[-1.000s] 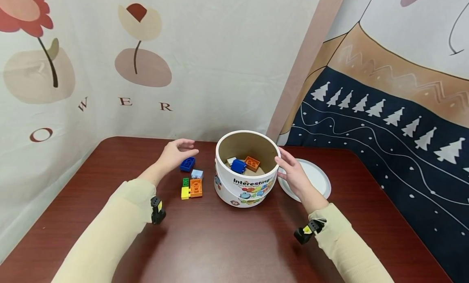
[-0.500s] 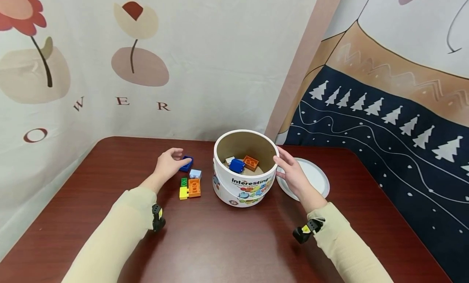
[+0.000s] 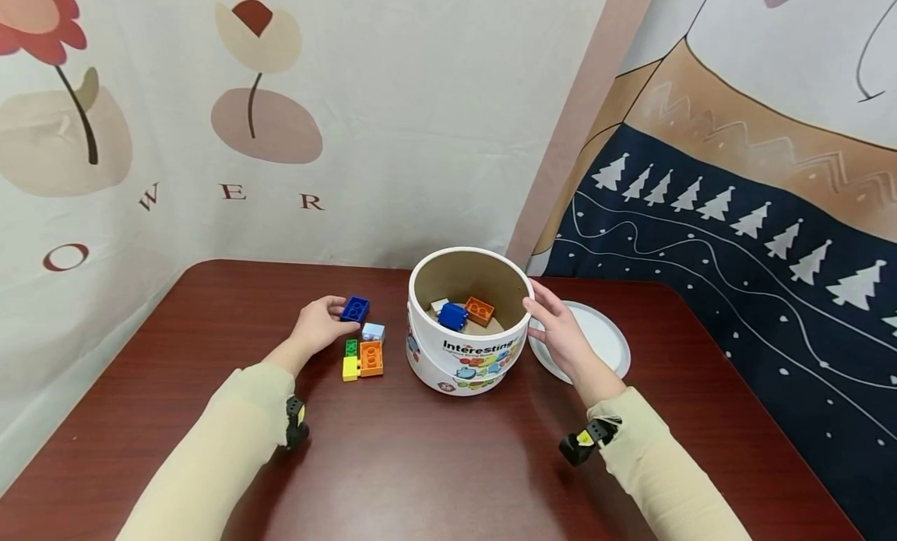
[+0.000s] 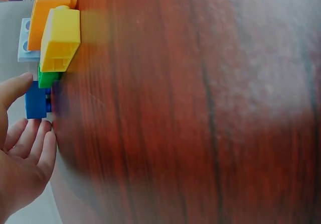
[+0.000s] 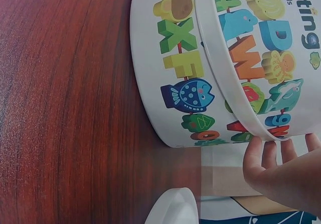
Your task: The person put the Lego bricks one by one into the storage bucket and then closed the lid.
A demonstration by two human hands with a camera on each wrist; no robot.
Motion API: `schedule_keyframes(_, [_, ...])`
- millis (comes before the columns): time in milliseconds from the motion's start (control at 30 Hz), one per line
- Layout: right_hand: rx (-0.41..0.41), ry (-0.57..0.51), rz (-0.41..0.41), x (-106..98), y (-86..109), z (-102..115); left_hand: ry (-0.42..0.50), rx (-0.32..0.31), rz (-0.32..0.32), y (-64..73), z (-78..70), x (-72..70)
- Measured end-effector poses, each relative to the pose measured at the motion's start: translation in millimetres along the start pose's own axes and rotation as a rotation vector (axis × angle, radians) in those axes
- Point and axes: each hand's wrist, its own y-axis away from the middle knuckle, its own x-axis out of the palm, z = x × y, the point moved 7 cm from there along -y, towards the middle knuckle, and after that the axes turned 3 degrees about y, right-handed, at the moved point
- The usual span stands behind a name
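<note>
A dark blue toy brick [image 3: 355, 309] sits between the thumb and fingers of my left hand [image 3: 318, 327]. In the left wrist view the thumb tip meets one side of the blue brick [image 4: 36, 101] and the fingertips the other. Close beside it lie a light blue brick [image 3: 373, 332], a green brick [image 3: 352, 347], a yellow brick [image 3: 350, 369] and an orange brick [image 3: 371, 357]. My right hand [image 3: 561, 331] rests its fingers against the right side of a white printed bucket [image 3: 462, 358], near the rim. Several bricks lie inside, including a blue one [image 3: 452, 317] and an orange one [image 3: 480, 311].
A round white lid [image 3: 603, 342] lies on the brown table [image 3: 448, 463], right of the bucket and partly behind the right hand. A pale curtain [image 3: 420, 121] with printed flowers hangs beyond the far edge, and a dark tree-patterned cloth [image 3: 701, 253] on the right.
My left hand has come down and back toward me, from above the dark blue brick to around it. The right hand stays at the bucket.
</note>
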Motion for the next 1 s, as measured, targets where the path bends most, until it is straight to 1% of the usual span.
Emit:
schedule_keyframes(233, [-0.007, 0.003, 0.002, -0.9, -0.5, -0.1, -0.053, -0.015, 0.005, -1.1, 1.1, 1.2])
schedule_keyframes(500, [-0.011, 0.014, -0.012, -1.2, -2.1, -1.8, -0.073, -0.001, -0.063, -3.5, 1.2, -1.1])
schedule_keyframes(533, [-0.011, 0.013, -0.012, -1.1, -2.2, -1.7, -0.073, -0.001, -0.063, -3.6, 0.8, -1.3])
schedule_keyframes(667, [-0.010, 0.012, -0.010, -0.7, -2.4, -1.6, -0.064, -0.038, -0.050, -5.0, 2.7, -0.3])
schedule_keyframes(767, [-0.006, 0.011, -0.010, -0.8, -2.4, -2.0, -0.077, -0.053, -0.039, -6.3, 2.2, 2.6])
schedule_keyframes(1000, [0.002, 0.021, -0.009, -2.3, -2.9, -2.8, -0.132, -0.037, -0.020, -8.2, -3.0, 7.9])
